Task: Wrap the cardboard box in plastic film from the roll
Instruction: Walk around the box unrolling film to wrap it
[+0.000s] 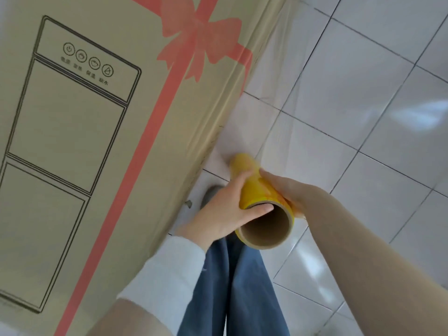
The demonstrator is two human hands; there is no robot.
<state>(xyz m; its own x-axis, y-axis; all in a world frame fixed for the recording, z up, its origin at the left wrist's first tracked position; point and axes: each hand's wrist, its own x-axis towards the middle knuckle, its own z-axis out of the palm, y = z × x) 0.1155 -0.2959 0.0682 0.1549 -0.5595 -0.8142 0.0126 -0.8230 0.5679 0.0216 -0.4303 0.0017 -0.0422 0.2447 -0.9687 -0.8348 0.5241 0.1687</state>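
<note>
A tall cardboard box [97,117] with a pink printed bow and a line drawing of an appliance fills the left of the head view. Clear plastic film [271,98] stretches from the box's right edge down to a yellow roll [254,190] with a brown cardboard core. My left hand [225,209] grips the roll from the left, thumb at the core's rim. From the right, my right hand [288,190] clasps the same roll. The roll sits just right of the box's lower corner.
White tiled floor [363,117] spreads to the right of the box. My blue trouser legs [232,287] and a grey shoe [211,192] stand close to the box's base.
</note>
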